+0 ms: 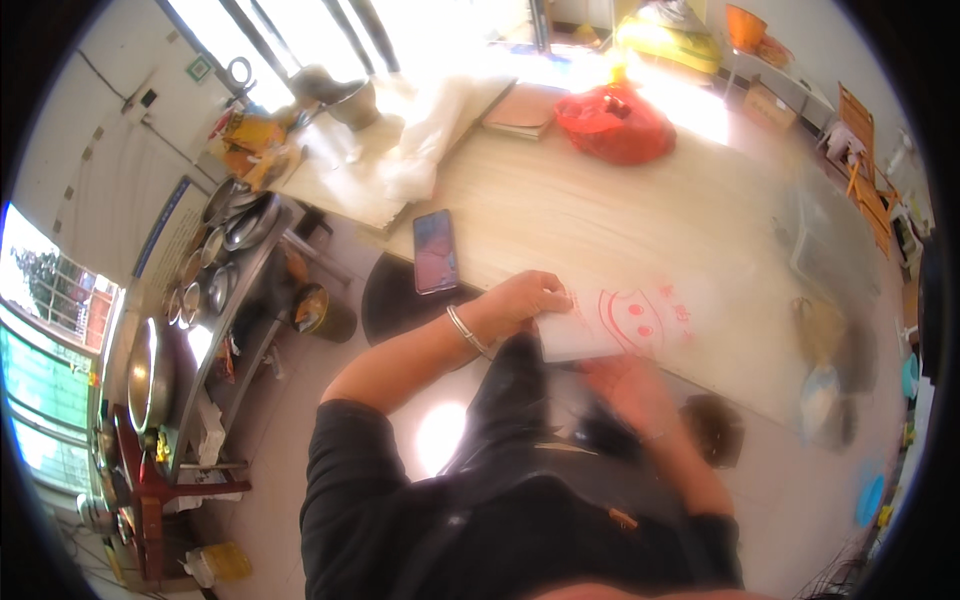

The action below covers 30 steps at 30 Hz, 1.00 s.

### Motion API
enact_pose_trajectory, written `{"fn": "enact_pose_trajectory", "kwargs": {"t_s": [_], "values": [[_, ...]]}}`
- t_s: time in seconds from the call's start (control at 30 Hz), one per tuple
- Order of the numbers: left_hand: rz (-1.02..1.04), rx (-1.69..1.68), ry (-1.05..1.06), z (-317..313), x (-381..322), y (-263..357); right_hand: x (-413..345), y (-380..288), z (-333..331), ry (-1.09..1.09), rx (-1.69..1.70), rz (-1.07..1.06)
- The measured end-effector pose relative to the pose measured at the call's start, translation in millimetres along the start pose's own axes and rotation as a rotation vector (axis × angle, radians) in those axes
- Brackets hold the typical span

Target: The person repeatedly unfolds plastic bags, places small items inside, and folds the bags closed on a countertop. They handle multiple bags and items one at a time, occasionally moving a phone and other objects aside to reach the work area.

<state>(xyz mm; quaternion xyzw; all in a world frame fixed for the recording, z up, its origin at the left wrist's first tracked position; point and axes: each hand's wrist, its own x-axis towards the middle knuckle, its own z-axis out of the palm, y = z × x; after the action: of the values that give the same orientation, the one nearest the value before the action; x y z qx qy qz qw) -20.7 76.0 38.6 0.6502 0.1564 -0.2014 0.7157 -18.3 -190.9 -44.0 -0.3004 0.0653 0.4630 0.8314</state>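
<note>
A thin white plastic bag (581, 334) with a red printed smiling face and red writing lies flat over the table's near edge. My left hand (534, 298), with a bangle at the wrist, pinches the bag's left end between thumb and fingers. My right hand (624, 384) is blurred at the bag's lower edge; whether its fingers grip the film cannot be made out. Beyond my left forearm a smartphone (435, 251) rests at the table's left edge, with its screen up.
On the pale wooden table (600, 217) are a red plastic bag (616, 129) and a notebook (523, 106). Metal bowls and lids (244, 221) crowd a shelf at left. A dark stool (397, 300) is partly under the table. A bin (322, 315) stands by the shelf.
</note>
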Motion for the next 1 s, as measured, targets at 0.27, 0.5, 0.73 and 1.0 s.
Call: {"fn": "enact_pose_trajectory", "kwargs": {"t_s": [0.27,0.5,0.73,1.0], "values": [[-0.073,0.398,-0.274,0,-78,-36,-14,0,5,0.014,0.034,-0.294],[0.055,0.646,-0.336,3,-92,-17,-21,-38,15,0.09,0.162,-0.341],[0.105,0.62,-0.295,43,-37,2,-81,-99,-23,0.038,0.219,-0.632],[0.218,0.681,-0.171,48,3,12,-53,-191,14,-0.009,-0.182,-0.742]]}}
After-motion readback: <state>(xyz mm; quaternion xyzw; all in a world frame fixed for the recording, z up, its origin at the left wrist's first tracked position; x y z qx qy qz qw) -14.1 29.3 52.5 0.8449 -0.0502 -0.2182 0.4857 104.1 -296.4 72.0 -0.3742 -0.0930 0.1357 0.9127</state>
